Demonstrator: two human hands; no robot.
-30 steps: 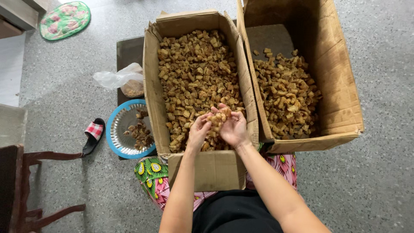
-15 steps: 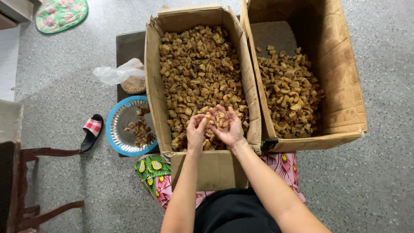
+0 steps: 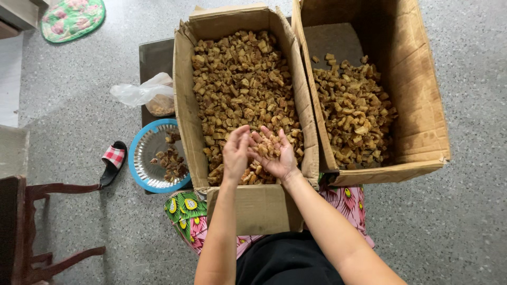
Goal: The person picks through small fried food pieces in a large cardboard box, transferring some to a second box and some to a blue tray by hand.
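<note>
Two open cardboard boxes stand on the floor before me. The left box (image 3: 185, 121) is nearly full of small brown fried pieces (image 3: 237, 79). The right box (image 3: 417, 105) holds a lower heap of similar pieces (image 3: 354, 111). Over the near end of the left box, my right hand (image 3: 277, 155) lies palm up, cupping a handful of the brown pieces (image 3: 266, 146). My left hand (image 3: 236, 153) stands edge-on beside it, fingers together, touching the handful.
A blue-rimmed metal plate (image 3: 145, 158) with a few pieces sits left of the box. A clear plastic bag (image 3: 142, 95) lies on a dark board behind it. A checked sandal (image 3: 112, 161), a wooden chair (image 3: 31, 227) and a round green mat (image 3: 71, 18) are further left.
My hands have drawn slightly nearer to me and opened out. The right palm now faces up with the pieces spread on it. The view has shifted a little.
</note>
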